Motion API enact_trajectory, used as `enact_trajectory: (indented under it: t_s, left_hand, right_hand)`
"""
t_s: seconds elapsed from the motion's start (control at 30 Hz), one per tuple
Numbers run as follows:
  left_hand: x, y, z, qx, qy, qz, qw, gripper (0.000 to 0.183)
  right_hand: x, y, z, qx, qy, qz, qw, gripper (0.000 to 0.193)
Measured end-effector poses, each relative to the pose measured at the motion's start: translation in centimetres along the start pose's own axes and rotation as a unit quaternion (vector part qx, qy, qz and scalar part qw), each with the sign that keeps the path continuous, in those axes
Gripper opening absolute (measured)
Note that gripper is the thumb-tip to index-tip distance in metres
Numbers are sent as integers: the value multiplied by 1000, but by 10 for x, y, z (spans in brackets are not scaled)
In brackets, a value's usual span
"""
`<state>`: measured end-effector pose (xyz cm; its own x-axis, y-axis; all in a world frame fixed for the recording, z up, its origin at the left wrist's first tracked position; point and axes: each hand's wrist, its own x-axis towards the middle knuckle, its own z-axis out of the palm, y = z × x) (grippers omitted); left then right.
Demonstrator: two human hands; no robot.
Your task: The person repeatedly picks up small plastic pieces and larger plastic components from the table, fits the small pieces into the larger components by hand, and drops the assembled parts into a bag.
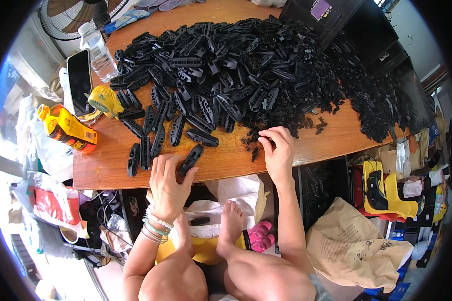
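My left hand (168, 185) rests at the front edge of the wooden table (226, 168). Its thumb and fingers are spread around the near end of an oblong black plastic part (191, 159); whether they touch it I cannot tell. My right hand (277, 153) is bent over the table edge, thumb and forefinger pinched together beside a scatter of tiny black plastic pieces (251, 143). Anything between those fingertips is too small to make out. Several more oblong parts (202, 138) lie loose beyond my left hand, in front of a big heap of black plastic parts (206, 60).
On the table's left are an orange-yellow bottle (70, 128), a small yellow fan (105, 101), a phone (79, 80) and a clear bottle (98, 55). Small black pieces (374, 95) spill from a dark bin (331, 22) at right. Below lie brown paper (354, 241) and a white sack (238, 193).
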<state>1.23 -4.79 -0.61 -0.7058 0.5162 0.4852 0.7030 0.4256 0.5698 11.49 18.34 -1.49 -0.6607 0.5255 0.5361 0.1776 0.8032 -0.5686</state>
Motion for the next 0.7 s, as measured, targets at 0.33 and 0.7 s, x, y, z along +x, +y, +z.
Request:
enact_trajectory:
  t_s: [0.33, 0.7]
  left_hand:
    - [-6, 10, -10, -268, -95, -136, 949, 28]
    - [6, 34, -28, -507, -214, -314, 774, 22]
  right_hand:
    - [-26, -58, 0, 321, -51, 82, 942, 7]
    - [-35, -91, -4, 188, -40, -77, 978, 15]
